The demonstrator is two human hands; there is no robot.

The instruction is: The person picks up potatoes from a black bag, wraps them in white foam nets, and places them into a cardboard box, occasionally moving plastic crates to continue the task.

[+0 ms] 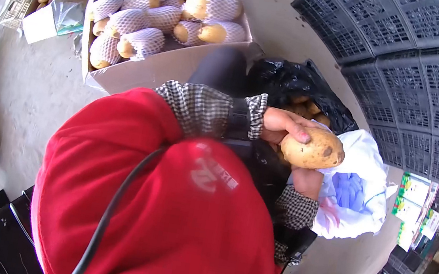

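Potato [316, 151] between your hands: left hand's [281, 122] fingers part-closed, gripping it; right hand [307, 181] beneath, finger spread unclear. Squeeze lightly, support underside.

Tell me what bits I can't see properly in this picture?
All in the head view:
- Right hand: fingertips hidden by the held potato.
- Potatoes in the black bag: how many is hidden by its folds.
- White print on the red clothing: too blurred to read.
- Stacked crates: cut off by the dark round edge.
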